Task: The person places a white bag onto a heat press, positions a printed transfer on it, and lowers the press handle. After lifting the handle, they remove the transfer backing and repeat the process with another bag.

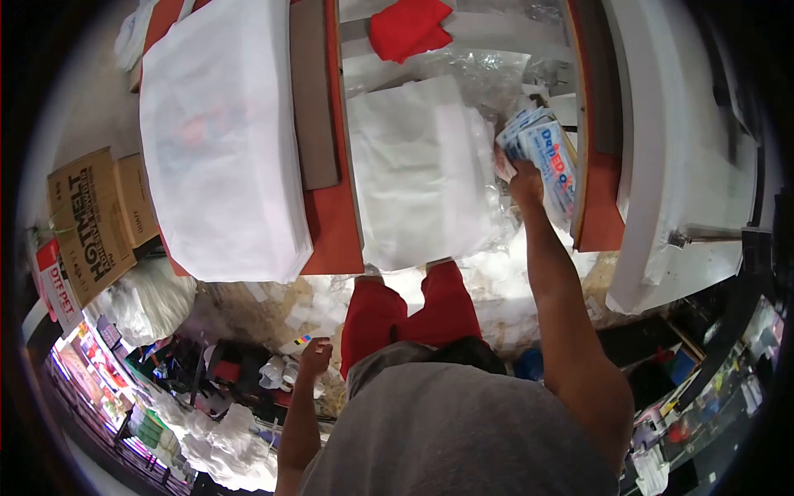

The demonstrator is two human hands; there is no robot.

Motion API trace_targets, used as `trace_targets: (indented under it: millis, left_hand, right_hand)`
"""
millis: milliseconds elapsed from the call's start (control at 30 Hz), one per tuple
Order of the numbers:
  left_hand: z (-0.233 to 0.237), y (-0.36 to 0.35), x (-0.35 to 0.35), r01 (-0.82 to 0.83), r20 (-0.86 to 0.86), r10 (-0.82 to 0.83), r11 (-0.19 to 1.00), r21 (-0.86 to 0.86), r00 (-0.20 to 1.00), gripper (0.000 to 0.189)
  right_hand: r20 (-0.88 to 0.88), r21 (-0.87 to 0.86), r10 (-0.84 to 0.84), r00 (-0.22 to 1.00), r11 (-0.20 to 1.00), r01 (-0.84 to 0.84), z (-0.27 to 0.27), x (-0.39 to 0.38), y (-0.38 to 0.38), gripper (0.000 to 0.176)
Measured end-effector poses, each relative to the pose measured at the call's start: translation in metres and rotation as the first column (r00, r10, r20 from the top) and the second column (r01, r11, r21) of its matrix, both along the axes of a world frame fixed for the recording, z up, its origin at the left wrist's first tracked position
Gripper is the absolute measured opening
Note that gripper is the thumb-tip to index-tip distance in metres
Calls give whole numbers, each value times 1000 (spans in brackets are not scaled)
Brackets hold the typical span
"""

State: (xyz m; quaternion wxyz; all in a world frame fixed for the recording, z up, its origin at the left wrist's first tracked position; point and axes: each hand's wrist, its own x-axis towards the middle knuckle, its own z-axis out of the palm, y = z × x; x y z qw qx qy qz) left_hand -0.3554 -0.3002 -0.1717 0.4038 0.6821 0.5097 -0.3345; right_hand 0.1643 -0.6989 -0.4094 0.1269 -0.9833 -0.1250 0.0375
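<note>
My right hand (527, 180) is closed at the left side of a pile of printed sheets (547, 153) with blue and red lettering. A small pinkish piece shows at its fingertips, too small to name. Left of it lies a stack of white bags (418, 169) on clear plastic. My left hand (316, 357) hangs low beside my red trousers, its fingers curled. A small piece with coloured stripes (303, 339) sticks out at its fingertips.
A long white bag (223, 149) covers the red table (335, 231) at the left. A red cloth (409, 29) lies at the top. Cardboard boxes (91, 223) stand far left, above a white plastic bag (149, 302). A white machine panel (682, 165) is at the right.
</note>
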Motion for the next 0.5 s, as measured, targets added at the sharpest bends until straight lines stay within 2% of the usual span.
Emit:
trace_targets:
  millis: [67, 133, 200, 233, 267, 300, 333, 400, 500]
  left_hand:
    - [-22, 1, -20, 89, 95, -87, 996, -17, 992, 30]
    - [-18, -5, -5, 75, 83, -73, 997, -27, 994, 30]
    - [-11, -6, 15, 63, 73, -61, 997, -34, 995, 30]
    - [-10, -6, 21, 44, 64, -42, 999, -21, 997, 30]
    - [-10, -8, 25, 23, 54, -23, 1000, -8, 998, 30]
    - [-12, -7, 26, 34, 58, -34, 999, -13, 998, 31]
    - [-15, -7, 22, 29, 50, -28, 999, -14, 998, 31]
    - [-26, -8, 13, 18, 85, -16, 1000, -24, 996, 32]
    - [-20, -14, 18, 26, 72, -23, 999, -44, 997, 34]
  right_hand:
    - [-38, 93, 12, 999, 996, -8, 6, -12, 1, 14]
    - [-34, 148, 29, 999, 989, -24, 3, -12, -8, 14]
    - [-92, 282, 53, 994, 959, -25, 11, -2, -24, 13]
    - [27, 289, -26, 999, 957, 17, 10, 6, -38, 11]
    - [94, 181, -187, 978, 969, 168, 10, 15, -51, 12]
    - [208, 248, -291, 934, 939, 238, -2, 21, -64, 15]
    - [143, 207, -365, 920, 920, 333, -10, 27, -81, 15]
    - [-110, 115, -456, 883, 877, 467, -17, 33, -108, 15]
    - [-206, 69, -471, 858, 867, 493, -20, 34, -123, 16]
